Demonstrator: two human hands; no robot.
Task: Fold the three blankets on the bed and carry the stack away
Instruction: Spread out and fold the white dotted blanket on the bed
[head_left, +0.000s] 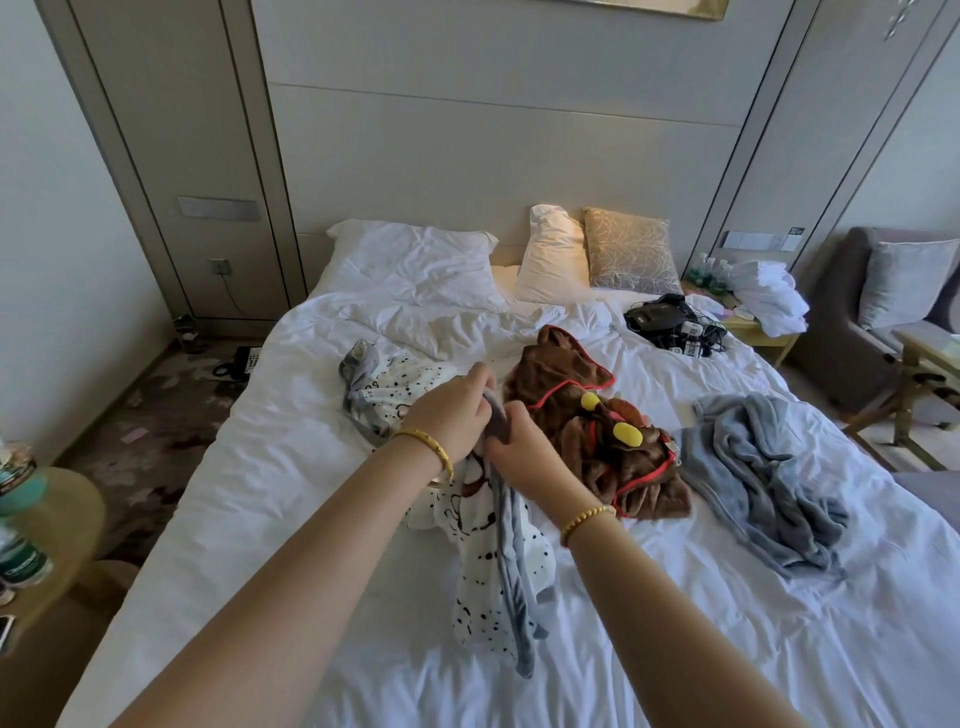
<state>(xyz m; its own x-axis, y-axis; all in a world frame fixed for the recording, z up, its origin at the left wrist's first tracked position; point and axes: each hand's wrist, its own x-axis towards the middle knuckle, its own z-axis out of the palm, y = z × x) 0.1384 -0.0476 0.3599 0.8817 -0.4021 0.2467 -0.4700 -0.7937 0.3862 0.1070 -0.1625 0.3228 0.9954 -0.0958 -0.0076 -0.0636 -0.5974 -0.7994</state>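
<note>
Closest to me, both forearms reach out over the bed (311, 519), and the two hands meet above its middle. The left hand (454, 415), with a gold bangle at the wrist, has its fingers curled round the grey edge of the spotted blanket (488, 587). The right hand (511, 449), wearing a bead bracelet, pinches the same grey edge just beside it, so both hands are closed on cloth and nearly touching each other.

The spotted blanket hangs from that grip. Its near part trails down toward the foot of the bed, and the rest is bunched on the sheet beyond the left hand. This looks like the very start of folding the first blanket: the hands seem to be finding an edge. The next move likely calls for sliding the hands apart along that edge to reach the corners, then lifting to shake the cloth flat.

Just beyond the right hand lies the brown blanket (597, 431), crumpled, with red trim and yellow knobs. Further right, apart from it, the grey blanket (769, 478) sits in a loose heap. Neither appears folded.

Farther off are pillows (415, 260) against the headboard and a tangle of black cables (670, 322).
</note>
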